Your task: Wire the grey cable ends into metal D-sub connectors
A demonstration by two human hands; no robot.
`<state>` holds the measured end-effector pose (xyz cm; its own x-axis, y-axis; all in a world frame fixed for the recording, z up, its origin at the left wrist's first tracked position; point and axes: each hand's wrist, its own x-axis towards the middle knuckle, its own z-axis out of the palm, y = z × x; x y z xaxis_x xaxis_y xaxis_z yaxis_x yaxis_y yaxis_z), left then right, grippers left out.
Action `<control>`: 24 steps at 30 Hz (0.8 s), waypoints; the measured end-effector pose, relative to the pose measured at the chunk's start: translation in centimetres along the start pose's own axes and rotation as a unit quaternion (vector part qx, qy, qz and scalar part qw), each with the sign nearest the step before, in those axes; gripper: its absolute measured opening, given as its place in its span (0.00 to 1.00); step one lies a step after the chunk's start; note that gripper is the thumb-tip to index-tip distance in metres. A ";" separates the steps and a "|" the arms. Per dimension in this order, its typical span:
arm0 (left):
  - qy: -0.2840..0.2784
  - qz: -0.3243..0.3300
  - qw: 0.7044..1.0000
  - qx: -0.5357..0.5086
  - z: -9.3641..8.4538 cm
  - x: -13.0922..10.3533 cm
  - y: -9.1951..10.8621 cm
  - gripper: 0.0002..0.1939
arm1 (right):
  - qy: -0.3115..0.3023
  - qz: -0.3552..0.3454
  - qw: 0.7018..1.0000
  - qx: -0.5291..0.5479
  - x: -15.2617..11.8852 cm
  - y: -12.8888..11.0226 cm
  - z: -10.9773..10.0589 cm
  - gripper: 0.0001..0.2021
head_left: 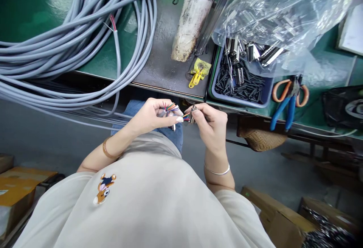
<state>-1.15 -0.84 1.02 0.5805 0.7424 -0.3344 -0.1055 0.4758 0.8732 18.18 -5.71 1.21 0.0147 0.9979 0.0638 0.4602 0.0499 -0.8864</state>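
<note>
Tray [267, 89] holds black tubes [252, 91] and metal connectors [239, 77].

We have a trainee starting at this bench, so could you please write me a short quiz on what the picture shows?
1. Multiple choice: what is the right hand holding?
a) the scissors
b) a connector
c) the plastic bag
2. True or false: the blue-handled pliers lie outside the tray.
3. Fill in the blank: the outer jackets of the coiled cables are ____ in colour.

Key: 1 b; 2 true; 3 grey.
</note>
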 end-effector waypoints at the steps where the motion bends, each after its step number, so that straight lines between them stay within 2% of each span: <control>1: -0.004 0.008 1.000 0.008 0.0 0.0 -0.1 0.14 | -0.004 0.014 1.000 0.017 0.0 0.0 0.0 0.17; 9: -0.004 0.034 0.999 -0.004 0.2 0.2 -0.6 0.13 | -0.030 0.103 0.983 0.145 0.3 0.0 0.3 0.20; 16: -0.007 0.013 0.999 -0.034 0.2 0.2 -0.7 0.15 | -0.036 0.111 0.975 0.190 0.5 0.2 0.9 0.19; 18: 0.001 0.021 0.999 -0.036 0.2 0.1 -0.9 0.14 | -0.038 0.085 0.981 0.170 0.2 0.1 0.4 0.17; 20: 0.023 0.038 0.999 -0.030 0.4 -0.3 -0.9 0.13 | -0.064 0.020 0.988 0.142 -0.1 0.0 -0.8 0.16; 22: 0.038 0.066 0.997 -0.015 0.6 -1.1 -0.7 0.12 | -0.102 -0.066 0.984 0.128 -0.2 -0.1 -2.2 0.19; 24: 0.024 0.096 0.995 0.022 0.9 -2.1 -0.1 0.09 | -0.101 -0.090 0.986 0.101 0.1 0.0 -3.1 0.22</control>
<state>-1.61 -2.90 2.02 0.5145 0.8393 -0.1756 -0.1746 0.3030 0.9369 20.98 -5.73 2.61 -0.2379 0.9589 0.1546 0.2532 0.2149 -0.9433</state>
